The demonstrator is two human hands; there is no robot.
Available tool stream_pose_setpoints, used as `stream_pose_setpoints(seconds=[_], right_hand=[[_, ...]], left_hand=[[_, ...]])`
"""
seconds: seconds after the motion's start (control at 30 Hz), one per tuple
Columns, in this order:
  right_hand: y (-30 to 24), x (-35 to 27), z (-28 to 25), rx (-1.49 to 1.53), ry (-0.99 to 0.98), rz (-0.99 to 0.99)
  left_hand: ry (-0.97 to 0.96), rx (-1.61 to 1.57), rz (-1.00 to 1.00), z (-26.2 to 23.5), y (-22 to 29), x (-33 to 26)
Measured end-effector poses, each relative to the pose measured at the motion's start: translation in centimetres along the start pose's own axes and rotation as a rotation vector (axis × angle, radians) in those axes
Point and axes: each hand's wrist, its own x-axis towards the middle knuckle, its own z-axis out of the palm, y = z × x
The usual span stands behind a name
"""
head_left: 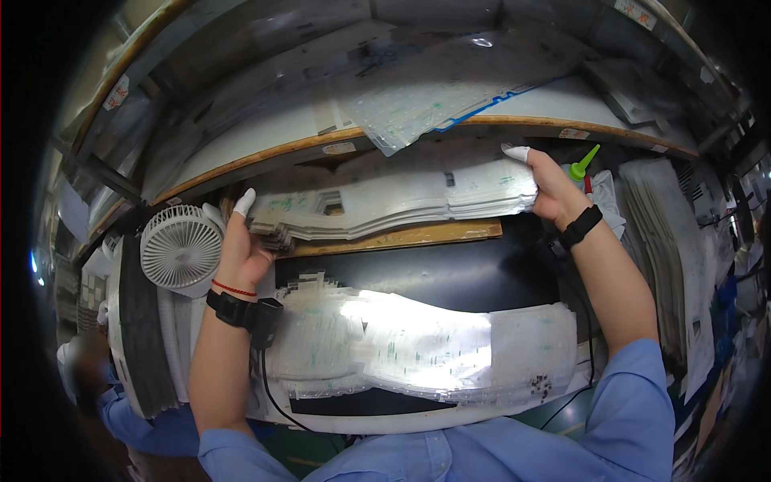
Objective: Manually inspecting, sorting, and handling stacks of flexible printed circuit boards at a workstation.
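Observation:
A stack of thin translucent plastic sheets [393, 197], with wavy long edges and small cut-outs, is gripped at its two ends. My left hand [245, 251] closes round the left end, thumb on top. At the far right end, my right hand [554, 186] grips the stack the same way. Both thumbs wear white finger covers, and the fingers beneath the stack are mostly hidden. Nearer to me, a second spread of similar sheets [426, 345] with green marks lies on a dark work surface [450, 277], shining under bright light. Behind it, a wooden strip [393, 239] runs below the held stack.
A shelf edge [273, 157] crosses above my hands, with a large translucent sheet [426, 104] overhanging it. At left stands a white fan [181, 247]; at right, a bottle with a green nozzle [585, 165] and stacked sheets [654, 241]. Another person's blue sleeve [140, 426] shows lower left.

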Motion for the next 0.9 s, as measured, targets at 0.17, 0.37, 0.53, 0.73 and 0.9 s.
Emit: stream_pose_setpoints(seconds=[0.17,0.37,0.53,0.73,0.9], right_hand=[[0.6,-0.6,1.1,-0.27,0.145,-0.091],[0.9,-3.5,2.9,-0.416,0.103,-0.254],[0.9,-7.3,4.9,-0.271,0.097,-0.203],[0.3,-13.5,7.0,-0.275,0.103,-0.26],[0.6,-19.9,7.2,-0.273,0.119,-0.306]], left_hand=[[0.072,-0.06,-0.011,-0.9,-0.8,1.8],[0.014,-0.08,0.062,-0.6,-0.9,0.6],[-0.04,-0.186,0.085,0.2,-0.1,-2.0],[-0.094,-0.188,0.053,0.5,0.1,-6.1],[-0.184,-0.152,0.071,0.7,-1.5,-10.0]])
